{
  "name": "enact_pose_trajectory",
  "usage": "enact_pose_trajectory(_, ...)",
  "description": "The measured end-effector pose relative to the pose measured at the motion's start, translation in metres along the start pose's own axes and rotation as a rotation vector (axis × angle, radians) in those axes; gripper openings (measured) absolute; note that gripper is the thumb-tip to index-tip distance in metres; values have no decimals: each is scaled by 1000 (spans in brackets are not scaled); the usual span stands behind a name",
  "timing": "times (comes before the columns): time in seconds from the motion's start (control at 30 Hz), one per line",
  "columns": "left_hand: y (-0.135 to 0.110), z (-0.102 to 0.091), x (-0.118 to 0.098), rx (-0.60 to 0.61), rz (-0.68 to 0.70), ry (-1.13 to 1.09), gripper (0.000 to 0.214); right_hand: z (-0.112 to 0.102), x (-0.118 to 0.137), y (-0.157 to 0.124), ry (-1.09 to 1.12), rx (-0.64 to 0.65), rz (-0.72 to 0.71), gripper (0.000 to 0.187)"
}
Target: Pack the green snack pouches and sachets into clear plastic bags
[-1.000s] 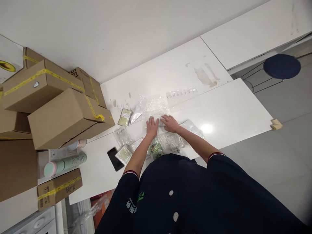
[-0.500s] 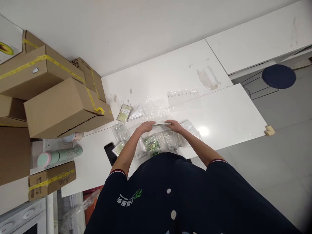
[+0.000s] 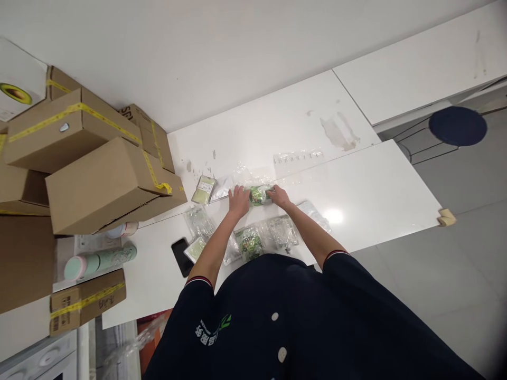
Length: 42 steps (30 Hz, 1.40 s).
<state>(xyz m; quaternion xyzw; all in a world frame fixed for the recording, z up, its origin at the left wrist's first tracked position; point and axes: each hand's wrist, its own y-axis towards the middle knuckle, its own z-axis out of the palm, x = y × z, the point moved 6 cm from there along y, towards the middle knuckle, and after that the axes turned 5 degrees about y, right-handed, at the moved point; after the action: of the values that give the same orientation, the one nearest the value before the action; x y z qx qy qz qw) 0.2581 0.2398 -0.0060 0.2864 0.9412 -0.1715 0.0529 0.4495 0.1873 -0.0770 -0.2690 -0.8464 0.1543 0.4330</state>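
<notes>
A green printed plastic packet (image 3: 260,195) lies face up between my two hands, near the middle of the counter. My left hand (image 3: 239,201) is on its left end, thumb side against the packet and fingers over the edge, partly hidden. Gripping the opposite end is my right hand (image 3: 279,196), its fingers bent round the edge. Clear plastic wrap (image 3: 249,171) spreads just beyond the packet. Closer to my body lie a second green printed packet (image 3: 250,241) and a clear bag with small pieces inside (image 3: 282,232).
A pale green sachet (image 3: 204,190) and a white packet (image 3: 224,188) lie left of my hands. A black phone (image 3: 182,257) rests nearer. Cardboard boxes (image 3: 95,184) and a mint bottle (image 3: 99,262) crowd the left. A clear strip (image 3: 299,158) lies behind; a dark stool (image 3: 457,125) stands right.
The packet between my hands was seen edge-on and now shows its green printed face. My left hand has turned, with its back upward. The view has shifted slightly.
</notes>
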Motion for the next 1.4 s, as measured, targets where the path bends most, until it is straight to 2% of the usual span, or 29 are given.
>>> enact_pose_trajectory(0.07,-8,17,-11,57,66,69,68,1,5,-2,-57,-40,37,42)
enact_pose_trajectory(0.13,-10,32,-18,99,62,94,74,1,11,-4,-119,-82,64,48)
enact_pose_trajectory(0.2,-9,40,-23,101,29,111,76,0,18,-7,-190,-132,55,54)
enact_pose_trajectory(0.27,-5,42,-27,86,6,122,75,-1,25,-11,-263,-145,-4,51)
enact_pose_trajectory(0.37,-1,39,-33,62,5,120,68,-2,27,-20,-328,-53,-133,45)
enact_pose_trajectory(0.43,1,32,-34,50,15,101,62,-5,26,-27,-393,3,-229,53)
enact_pose_trajectory(0.5,5,23,-32,64,32,58,57,-9,25,-33,-495,18,-322,61)
enact_pose_trajectory(0.6,14,6,-25,119,64,-63,49,-15,27,-32,-569,34,-415,53)
enact_pose_trajectory(0.67,21,-12,-18,74,73,-157,44,-18,31,-24,-508,85,-419,42)
enact_pose_trajectory(0.73,24,-30,-11,-63,65,-253,41,-21,34,-10,-389,145,-364,34)
enact_pose_trajectory(0.8,22,-37,-2,-203,-10,-380,37,-27,35,7,-262,164,-275,33)
enact_pose_trajectory(0.87,17,-25,7,-234,-192,-601,26,-33,36,22,-146,136,-199,32)
enact_pose_trajectory(0.97,9,25,10,-65,-537,-1158,16,-36,31,37,33,84,-83,23)
enact_pose_trajectory(1.03,10,55,0,54,-668,-1540,20,-33,25,41,180,83,19,15)
enact_pose_trajectory(1.07,13,63,-5,78,-701,-1681,22,-31,23,40,248,93,65,12)
enact_pose_trajectory(1.13,23,72,-13,87,-725,-1848,23,-24,19,34,355,119,123,7)
enact_pose_trajectory(1.23,34,73,-20,64,-742,-1941,19,-10,16,13,535,171,197,7)
enact_pose_trajectory(1.33,36,70,-21,-44,-740,-1970,23,8,13,-18,723,203,264,11)
enact_pose_trajectory(1.4,30,67,-19,-126,-719,-1954,28,17,11,-39,772,226,275,15)
